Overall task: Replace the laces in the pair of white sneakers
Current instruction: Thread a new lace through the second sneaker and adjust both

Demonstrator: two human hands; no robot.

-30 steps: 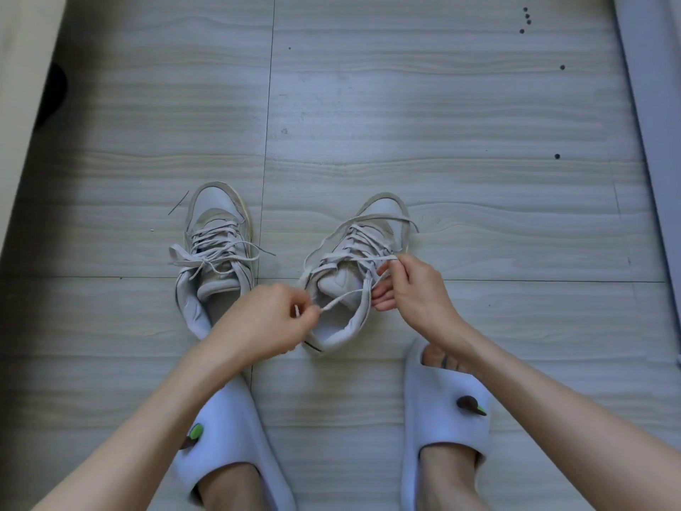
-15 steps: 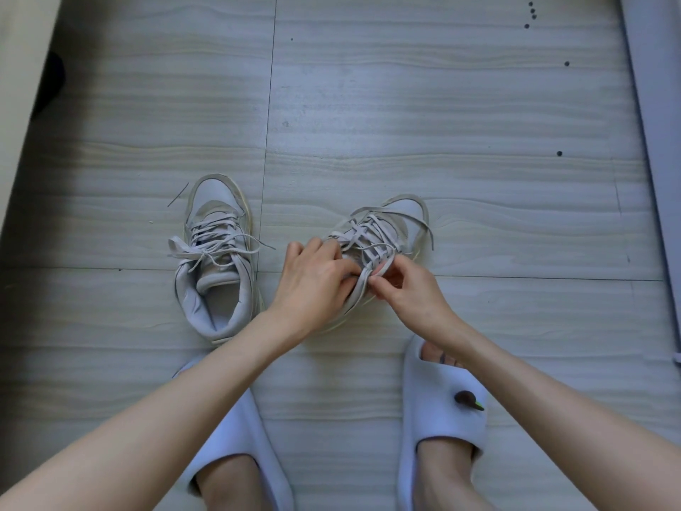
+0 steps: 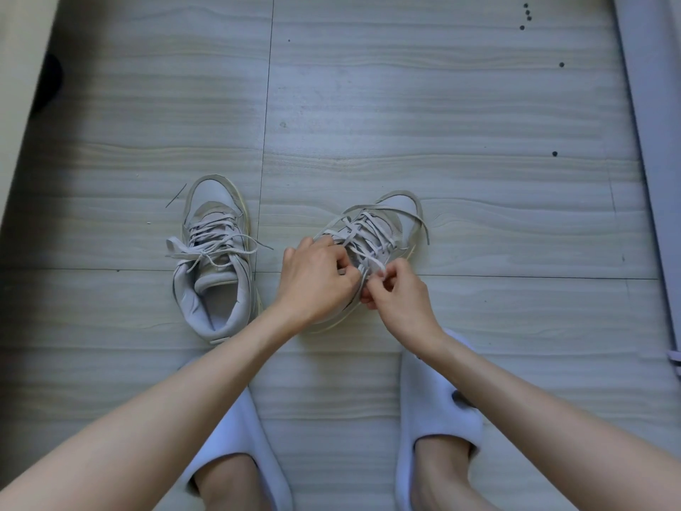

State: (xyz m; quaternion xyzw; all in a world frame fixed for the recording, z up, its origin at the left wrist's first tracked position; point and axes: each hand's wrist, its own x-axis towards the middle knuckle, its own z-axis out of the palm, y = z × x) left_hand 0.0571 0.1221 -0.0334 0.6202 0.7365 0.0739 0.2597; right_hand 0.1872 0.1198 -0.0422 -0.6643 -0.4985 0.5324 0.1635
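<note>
**Both hands working the lace at the collar of the right-hand sneaker**

The fingers [image 3: 383, 275] of the right hand [image 3: 400, 302] are curled and pinch a flat white lace [image 3: 372, 260] near the top eyelets. The left hand [image 3: 317, 280] covers the near side of the same sneaker [image 3: 383, 230], its fingers bent over the collar; they appear to grip the shoe or a strand, though which one is hidden. This sneaker lies tilted on the floor [image 3: 405, 105], toe pointing away, its lace ends looping loose past the toe. The second sneaker [image 3: 213, 260] stands upright just to the left, apart from the hands, fully laced with a slack bow.

To do the step well, judged from this view: steady the upper with one hand and draw the lace out one crossing at a time, keeping it flat so it does not snag in an eyelet.

The uppers look like smooth leather with suede-like grey panels and padded collars; the floor is matt, wood-grain plank. Pale foam slides [image 3: 438, 400] cover both feet.
</note>
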